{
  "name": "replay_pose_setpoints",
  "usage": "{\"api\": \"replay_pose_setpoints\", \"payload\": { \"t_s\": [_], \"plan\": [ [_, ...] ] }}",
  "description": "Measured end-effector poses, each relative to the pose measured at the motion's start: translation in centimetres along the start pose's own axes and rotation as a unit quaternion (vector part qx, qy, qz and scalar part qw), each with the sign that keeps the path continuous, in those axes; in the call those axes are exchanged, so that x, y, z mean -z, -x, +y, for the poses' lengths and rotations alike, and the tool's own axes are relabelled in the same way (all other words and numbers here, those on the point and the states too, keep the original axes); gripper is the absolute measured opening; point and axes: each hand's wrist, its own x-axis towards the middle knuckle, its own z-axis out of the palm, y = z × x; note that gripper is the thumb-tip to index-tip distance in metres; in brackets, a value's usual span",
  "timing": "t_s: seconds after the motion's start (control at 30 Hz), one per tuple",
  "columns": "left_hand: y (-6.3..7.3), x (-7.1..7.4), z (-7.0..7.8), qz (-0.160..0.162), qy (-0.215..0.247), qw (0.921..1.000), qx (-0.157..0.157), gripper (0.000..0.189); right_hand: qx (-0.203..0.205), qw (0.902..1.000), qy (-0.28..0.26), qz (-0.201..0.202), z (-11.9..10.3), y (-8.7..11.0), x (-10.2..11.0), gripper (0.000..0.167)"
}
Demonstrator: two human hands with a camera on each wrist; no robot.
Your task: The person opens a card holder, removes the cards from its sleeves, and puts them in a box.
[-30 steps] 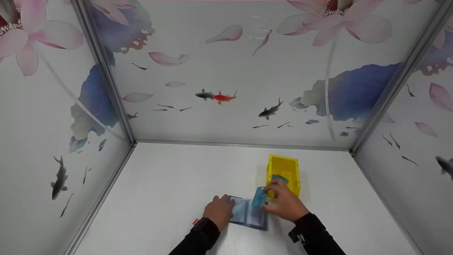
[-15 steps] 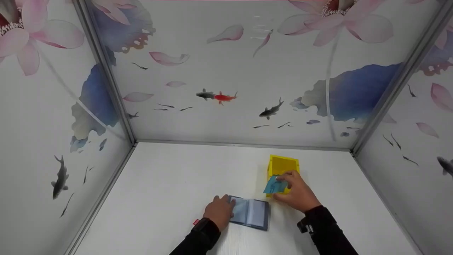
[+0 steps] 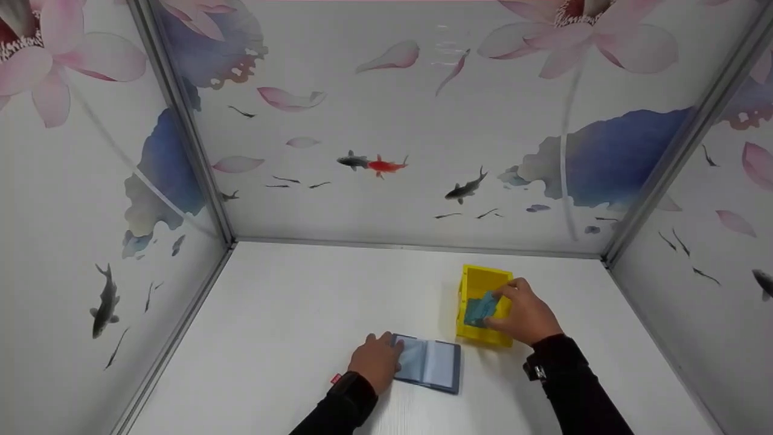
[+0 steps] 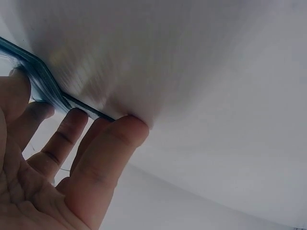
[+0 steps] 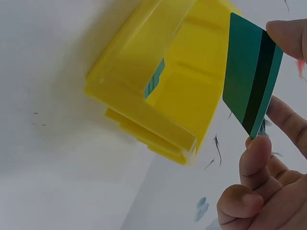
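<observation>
An opened booklet (image 3: 429, 365) with clear plastic sleeves, like a card holder, lies on the white table. My left hand (image 3: 374, 362) grips its left edge; in the left wrist view the fingers (image 4: 108, 163) are at the dark blue cover edge (image 4: 43, 72). My right hand (image 3: 528, 314) pinches a teal card (image 5: 247, 72) with a dark stripe by its edges. The card is held over the yellow bin (image 3: 486, 339). Inside the bin, more teal (image 5: 154, 80) shows through its cut-out front, mostly hidden by the wall.
Behind the white table (image 3: 314, 290) rises a back panel (image 3: 392, 211) printed with fish and lotus. Side panels (image 3: 54, 211) with metal corner strips close in the left and right. The bin stands just behind and right of the booklet.
My right hand has carried the teal card from above the booklet's right page to the right and back, over the yellow bin. My left hand stays at the booklet's left edge.
</observation>
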Motion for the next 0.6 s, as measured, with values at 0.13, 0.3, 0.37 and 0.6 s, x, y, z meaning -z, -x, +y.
{"api": "replay_pose_setpoints", "payload": {
  "t_s": [0.13, 0.3, 0.37, 0.6],
  "plan": [
    [0.1, 0.2, 0.0, 0.005, 0.006, 1.0000, -0.002, 0.046, -0.010, 0.9999, -0.001, -0.014, -0.1, -0.9, 0.2, 0.061],
    [0.0, 0.1, 0.0, 0.003, 0.005, 1.0000, -0.002, 0.045, -0.019, 0.9992, 0.009, -0.035, 0.0, -2.1, 0.2, 0.059],
    [-0.1, -0.2, 0.0, -0.001, 0.004, 1.0000, 0.000, 0.046, -0.025, 0.9986, 0.016, -0.044, 0.0, -2.6, 0.1, 0.059],
    [-0.2, -0.2, 0.0, -0.008, 0.002, 0.9999, 0.008, 0.048, -0.045, 0.9957, 0.023, -0.077, 0.1, -4.0, -0.3, 0.063]
  ]
}}
